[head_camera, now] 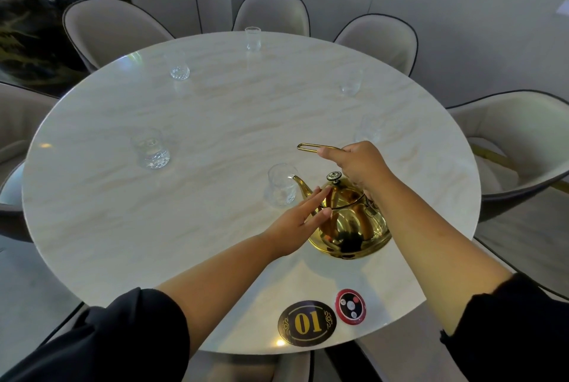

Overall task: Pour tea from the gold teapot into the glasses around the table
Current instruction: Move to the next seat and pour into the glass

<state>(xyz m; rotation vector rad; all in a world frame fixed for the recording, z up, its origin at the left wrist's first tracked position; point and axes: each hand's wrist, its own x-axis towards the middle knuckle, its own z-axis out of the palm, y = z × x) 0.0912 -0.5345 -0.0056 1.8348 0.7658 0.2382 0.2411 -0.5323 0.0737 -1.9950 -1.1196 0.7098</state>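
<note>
The gold teapot [351, 227] is tilted forward over the round marble table [215, 212], its thin spout reaching the rim of the nearest glass [280, 185]. My right hand [357, 163] grips the teapot's gold wire handle above the lid. My left hand [303, 212] lies with straight fingers pressed on the lid and the pot's shoulder. Other clear glasses stand around the table: one at the left [151, 149], one far left [179, 68], one at the far edge [253, 38], one far right [351, 83] and one at the right [369, 129].
Beige padded chairs ring the table, such as one at the back [271, 12] and one at the right [520, 141]. A black oval "01" plaque [306, 322] and a round red call button [350, 306] lie near the table's front edge.
</note>
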